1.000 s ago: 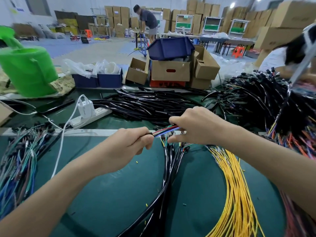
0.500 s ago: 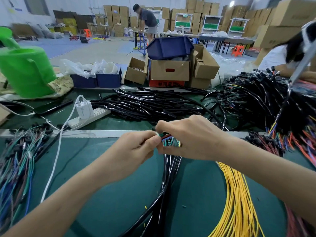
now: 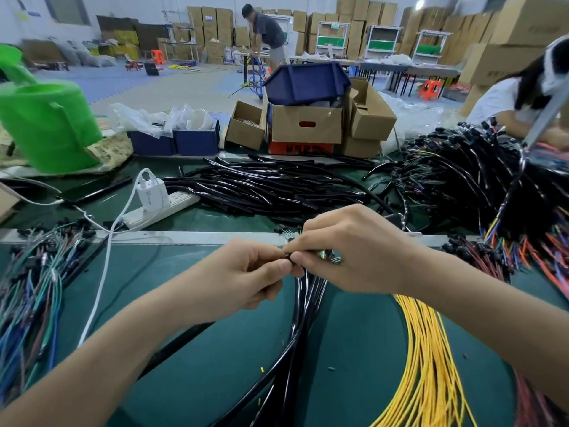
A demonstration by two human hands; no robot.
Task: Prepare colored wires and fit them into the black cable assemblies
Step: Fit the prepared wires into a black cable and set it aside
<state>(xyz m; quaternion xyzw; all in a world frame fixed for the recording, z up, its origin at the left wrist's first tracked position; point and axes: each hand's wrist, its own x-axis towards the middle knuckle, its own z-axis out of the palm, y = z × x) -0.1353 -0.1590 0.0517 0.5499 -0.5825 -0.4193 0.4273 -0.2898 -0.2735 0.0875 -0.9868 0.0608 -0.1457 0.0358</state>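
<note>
Hands are meeting now. 1 second ago they were apart, with a length of red, blue and black strands stretched between them. The left hand (image 3: 246, 278) and right hand (image 3: 354, 251) are now touching at the fingertips. The left hand is pinching, between thumb and forefinger, the top end of 1 of the glossy black cable assemblies (image 3: 308, 303), whose bundle is running down the dark green table mat (image 3: 215, 365) toward the viewer. The right hand is curling over the thin coloured wires (image 3: 334, 259) and gripping them, so only a short stub is showing under its palm. Whether the wires are sitting inside the black end I cannot tell.

A tangled heap of black leads with coloured tails (image 3: 462, 174) is filling the right side, and a person in a white top (image 3: 505, 103) is leaning behind it. A pile of loose black tubes (image 3: 271, 186) is lying beyond the hands. Behind it, brown cardboard boxes (image 3: 306, 124) are carrying a dark blue plastic bin (image 3: 304, 83). A green plastic watering can (image 3: 46, 124) is standing at far left. A sheaf of yellow wires (image 3: 431, 349) is lying on the mat, and the right forearm is crossing over its top end. Mixed green and blue wires (image 3: 30, 288) are spreading along the left edge. A white power strip (image 3: 163, 208) is holding a white charger (image 3: 151, 189), whose cord is trailing beside the left forearm.
</note>
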